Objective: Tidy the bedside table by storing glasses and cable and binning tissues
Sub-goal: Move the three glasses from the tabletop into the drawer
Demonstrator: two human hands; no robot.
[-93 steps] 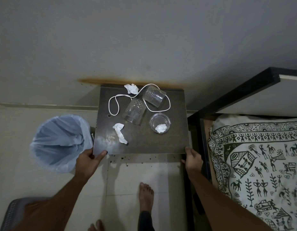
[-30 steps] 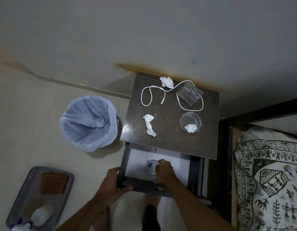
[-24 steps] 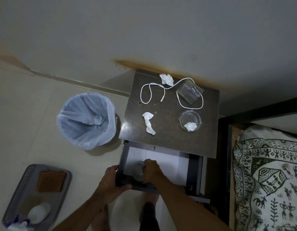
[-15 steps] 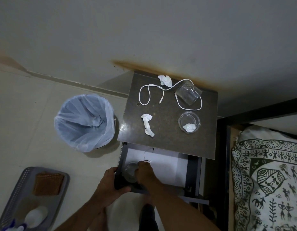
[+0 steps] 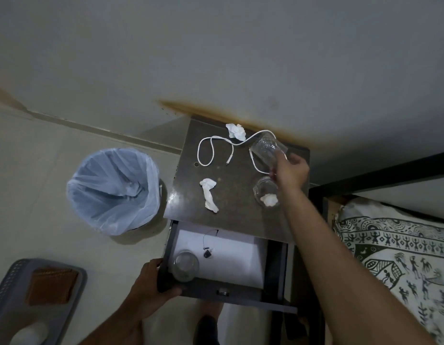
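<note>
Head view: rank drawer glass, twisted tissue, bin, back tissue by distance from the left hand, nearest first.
From the left hand, on the drawer's front corner:
1. Drawer glass, just right of the hand, inside the open drawer.
2. Twisted tissue, on the tabletop's front left.
3. Bin, on the floor left of the table; close to the tissue's range, but slightly farther.
4. Back tissue, by the wall.

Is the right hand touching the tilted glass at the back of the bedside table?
Touching. The head view shows the right hand with its fingers wrapped onto the tilted glass, no gap visible between them.
</note>
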